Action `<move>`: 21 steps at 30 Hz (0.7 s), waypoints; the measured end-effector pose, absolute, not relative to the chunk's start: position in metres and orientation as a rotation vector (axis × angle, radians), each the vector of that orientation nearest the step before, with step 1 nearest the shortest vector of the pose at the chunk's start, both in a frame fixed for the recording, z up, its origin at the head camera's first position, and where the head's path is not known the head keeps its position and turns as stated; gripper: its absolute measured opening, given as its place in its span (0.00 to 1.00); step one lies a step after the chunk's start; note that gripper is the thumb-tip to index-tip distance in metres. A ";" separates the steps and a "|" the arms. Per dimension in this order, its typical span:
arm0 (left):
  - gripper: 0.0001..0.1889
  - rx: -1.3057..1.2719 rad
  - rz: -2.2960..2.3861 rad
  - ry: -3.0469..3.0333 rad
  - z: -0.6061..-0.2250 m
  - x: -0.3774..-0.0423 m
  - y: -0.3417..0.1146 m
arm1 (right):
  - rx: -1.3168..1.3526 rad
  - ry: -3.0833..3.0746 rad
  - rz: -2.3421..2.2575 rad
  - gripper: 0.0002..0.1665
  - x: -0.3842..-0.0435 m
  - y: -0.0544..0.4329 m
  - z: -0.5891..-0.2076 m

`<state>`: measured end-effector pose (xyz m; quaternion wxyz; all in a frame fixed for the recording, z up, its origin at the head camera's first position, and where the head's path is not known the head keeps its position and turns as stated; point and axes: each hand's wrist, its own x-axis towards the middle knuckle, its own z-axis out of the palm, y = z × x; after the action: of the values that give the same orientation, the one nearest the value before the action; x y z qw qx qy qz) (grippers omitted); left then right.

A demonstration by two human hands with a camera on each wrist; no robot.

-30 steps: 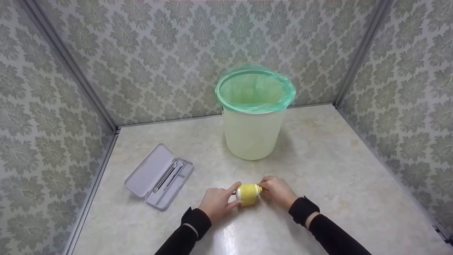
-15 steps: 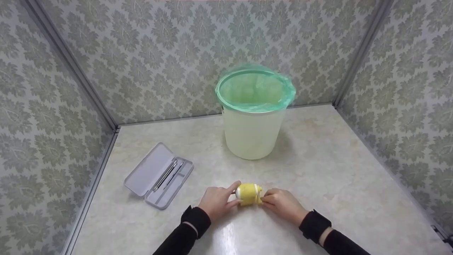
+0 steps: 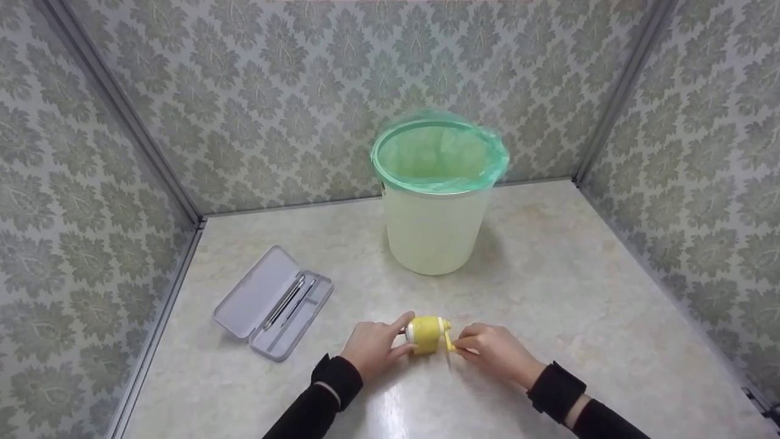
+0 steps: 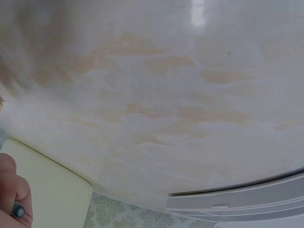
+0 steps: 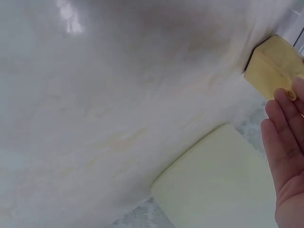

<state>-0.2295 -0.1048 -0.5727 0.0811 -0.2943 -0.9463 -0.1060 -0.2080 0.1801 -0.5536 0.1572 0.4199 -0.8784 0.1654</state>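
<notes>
Landmark: the tall cream plastic bin [image 3: 434,235] with thin green translucent liner [image 3: 484,182] folded over its rim. The small yellow hand-crank sharpener [image 3: 426,334] with white bands lies directly in front of the bin, on the person's side, well clear of its base, on the pale marbled tabletop [image 3: 548,274].

Left hand [image 3: 373,349]: thumb and finger narrowed round the sharpener's white-banded end, on the side away from the crank. Same hand also has a thin rod with a dark blue-green end [image 4: 18,210] in its curled fingers; where the rod meets the sharpener is partly hidden.

Right hand [image 3: 496,352]: in front of the bin, slightly right of it, pinching the yellow crank handle [image 3: 450,342] at its free end. Crank slants down from the hub toward the person.

Left of the bin and nearer the person: flat pale grey-lilac hinged case [image 3: 251,296], lid laid back. Slim silver-and-dark writing tools [image 3: 284,303] in its tray.

Behind the bin: grey-green leaf-patterned panel [image 3: 341,91]. Black bands [image 3: 556,391] on both wrists.
</notes>
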 end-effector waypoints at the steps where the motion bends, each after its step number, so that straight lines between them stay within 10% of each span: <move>1: 0.31 -0.881 -0.317 -2.831 -0.573 -0.230 -0.105 | 1.209 -2.491 0.466 0.06 -0.208 0.181 -0.552; 21: 0.30 -0.885 -0.266 -2.819 -0.572 -0.231 -0.103 | 1.090 -2.479 0.492 0.08 -0.250 0.171 -0.525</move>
<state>-0.2307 -0.1033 -0.5723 0.0872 -0.2973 -0.9466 -0.0895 -0.2504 0.1712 -0.5253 0.1936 0.3885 -0.8837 0.1753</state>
